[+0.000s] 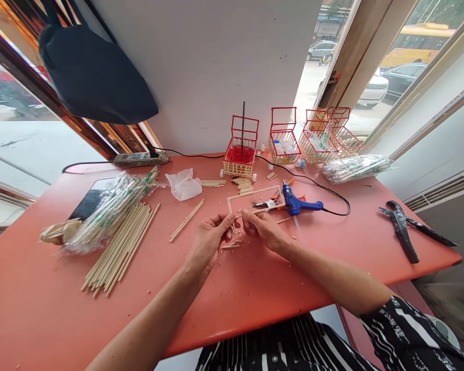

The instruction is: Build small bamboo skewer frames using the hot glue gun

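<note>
Over the middle of the table, both hands pinch the near side of a rectangular frame of thin wooden sticks. My left hand grips its near left corner between thumb and fingers. Close beside it, my right hand has thumb and fingertips closed on the near stick. Behind the frame's right end lies a blue glue gun with a clear glue stick and a black cord. Pliers with orange handles show partly through the frame. Short cut stick pieces lie beneath the hands.
Long wooden sticks and plastic-wrapped sticks lie left on the red table. A small wheeled stick cart holds red material; more carts stand right of it. Black-handled cutters lie far right. A dark bag hangs at upper left.
</note>
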Available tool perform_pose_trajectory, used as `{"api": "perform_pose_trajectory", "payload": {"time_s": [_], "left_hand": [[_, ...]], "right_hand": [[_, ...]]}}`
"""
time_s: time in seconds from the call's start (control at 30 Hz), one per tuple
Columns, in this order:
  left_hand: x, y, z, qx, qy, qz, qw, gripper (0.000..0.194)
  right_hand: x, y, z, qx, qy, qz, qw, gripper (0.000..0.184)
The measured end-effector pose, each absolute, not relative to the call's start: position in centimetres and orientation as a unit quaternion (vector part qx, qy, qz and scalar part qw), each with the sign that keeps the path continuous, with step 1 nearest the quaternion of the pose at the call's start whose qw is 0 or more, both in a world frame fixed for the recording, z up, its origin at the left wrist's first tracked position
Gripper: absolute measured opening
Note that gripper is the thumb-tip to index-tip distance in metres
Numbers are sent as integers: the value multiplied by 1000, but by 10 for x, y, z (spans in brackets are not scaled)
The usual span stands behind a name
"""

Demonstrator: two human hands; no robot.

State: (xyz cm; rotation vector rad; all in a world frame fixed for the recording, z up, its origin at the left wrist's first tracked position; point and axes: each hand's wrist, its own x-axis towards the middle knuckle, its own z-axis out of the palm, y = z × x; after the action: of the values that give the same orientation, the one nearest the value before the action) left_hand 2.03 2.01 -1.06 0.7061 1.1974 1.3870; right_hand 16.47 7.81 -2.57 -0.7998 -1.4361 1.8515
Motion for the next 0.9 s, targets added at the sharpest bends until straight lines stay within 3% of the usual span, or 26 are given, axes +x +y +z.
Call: {"api": "perform_pose_trajectory", "payload": {"time_s": [0.2,0.9], "left_hand": [[15,23,-10,288,491,585,579,47],[10,23,-7,241,459,579,629,39]], "right_hand": [[167,79,-18,-307,-543,696,355,53],[166,79,-19,-286,-541,708,352,52]]}}
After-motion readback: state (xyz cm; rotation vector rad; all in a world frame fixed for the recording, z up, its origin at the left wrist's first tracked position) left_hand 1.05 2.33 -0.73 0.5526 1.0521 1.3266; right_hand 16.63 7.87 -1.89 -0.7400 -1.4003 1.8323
